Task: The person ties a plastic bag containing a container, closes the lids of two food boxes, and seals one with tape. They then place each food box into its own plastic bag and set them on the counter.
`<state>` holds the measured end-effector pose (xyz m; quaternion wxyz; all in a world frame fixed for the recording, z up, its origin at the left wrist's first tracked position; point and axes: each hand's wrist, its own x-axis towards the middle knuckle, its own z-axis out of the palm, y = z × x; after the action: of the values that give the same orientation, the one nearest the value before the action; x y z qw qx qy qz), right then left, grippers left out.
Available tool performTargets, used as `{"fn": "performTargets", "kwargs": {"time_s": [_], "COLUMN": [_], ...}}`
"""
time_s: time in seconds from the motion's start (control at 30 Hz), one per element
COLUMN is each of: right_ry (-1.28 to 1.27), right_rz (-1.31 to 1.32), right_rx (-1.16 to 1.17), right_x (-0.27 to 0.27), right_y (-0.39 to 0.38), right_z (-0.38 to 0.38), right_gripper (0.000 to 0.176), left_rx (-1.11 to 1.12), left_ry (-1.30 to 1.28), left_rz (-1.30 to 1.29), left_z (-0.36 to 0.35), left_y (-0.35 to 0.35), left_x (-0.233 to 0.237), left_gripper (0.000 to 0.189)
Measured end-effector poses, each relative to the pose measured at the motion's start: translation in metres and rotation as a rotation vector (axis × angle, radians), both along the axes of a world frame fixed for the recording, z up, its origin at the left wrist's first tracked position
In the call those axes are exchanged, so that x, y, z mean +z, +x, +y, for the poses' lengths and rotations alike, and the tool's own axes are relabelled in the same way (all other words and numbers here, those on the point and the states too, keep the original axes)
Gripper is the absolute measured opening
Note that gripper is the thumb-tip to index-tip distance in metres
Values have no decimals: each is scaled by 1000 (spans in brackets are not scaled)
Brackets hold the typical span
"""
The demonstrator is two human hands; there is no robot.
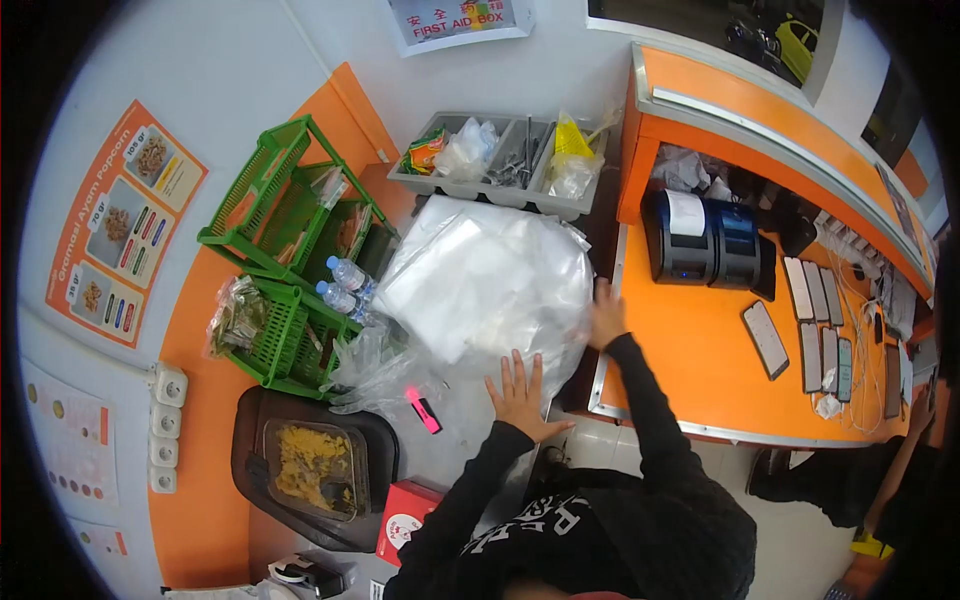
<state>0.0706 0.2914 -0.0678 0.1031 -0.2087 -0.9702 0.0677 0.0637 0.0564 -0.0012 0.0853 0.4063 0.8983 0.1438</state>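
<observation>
A big stack of clear and white plastic bags (480,275) lies on the metal table, its top sheets loose and crinkled. My left hand (522,400) is spread flat at the near edge of the stack, palm down, holding nothing. Against the right edge of the same stack rests my right hand (605,316), its fingers stretched out and slightly blurred. A pink and black highlighter (424,411) lies left of my left hand. Loose clear plastic bags (375,370) are crumpled beside the stack, near two water bottles (348,275).
Green baskets (285,310) stand left; a grey divided tray (510,192) sits behind the stack. Nearer are a food container (315,468) and a red box (405,520). An orange counter (680,375) on the right carries printers (710,245) and several phones. Another person's hand (921,408) shows far right.
</observation>
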Motion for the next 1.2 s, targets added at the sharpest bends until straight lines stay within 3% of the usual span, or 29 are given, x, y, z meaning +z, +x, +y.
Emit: {"fn": "performTargets", "kwargs": {"time_s": [0.07,0.17,0.23,0.43,0.47,0.53,0.57,0.63,0.67,0.7,0.8,0.87,0.9,1.0,1.1,1.2], "right_ry": [-18,-153,-202,-305,-372,-496,-439,-485,-640,-527,-117,-489,-656,-473,-1895,60], "right_rz": [-59,-9,-73,-33,98,355,656,1088,1087,949,815,451,265,-295,-136,-29], "right_rx": [142,315,316,327,294,237,251,247,293,489,733,405,238,797,345,375], "right_x": [-33,-24,-27,-10,-3,13,15,39,16,15,40,36,43,80,15,-6], "right_y": [-44,-91,-129,-177,-169,-136,-116,-61,-43,-32,-58,-91,-110,-170,-208,-210], "right_z": [-10,-29,-24,-19,-21,-23,-25,-43,-54,-63,-101,-113,-113,-90,-102,-146], "right_gripper": [78,77,76,80,78,74,75,36,28,22,19,22,24,30,37,48], "left_rx": [57,246,347,343,335,301,292,279,266,212,26,-141,-121,-124,-260,-368], "left_ry": [-50,27,355,961,1064,1096,1109,935,849,750,504,424,430,412,375,405], "left_rz": [80,39,-137,-588,-685,-630,-607,-399,-292,-153,161,270,287,276,188,166], "left_z": [8,1,-5,-4,-6,-8,-12,-10,-5,2,12,7,4,-14,-23,-24], "left_y": [-8,-51,-81,-125,-125,-124,-120,-101,-92,-84,-56,-43,-44,-43,-31,-15], "left_x": [-13,-33,-28,-8,0,3,3,22,32,36,41,45,44,43,39,24], "left_gripper": [93,57,43,41,42,42,42,41,41,40,39,39,40,43,45,43]}}
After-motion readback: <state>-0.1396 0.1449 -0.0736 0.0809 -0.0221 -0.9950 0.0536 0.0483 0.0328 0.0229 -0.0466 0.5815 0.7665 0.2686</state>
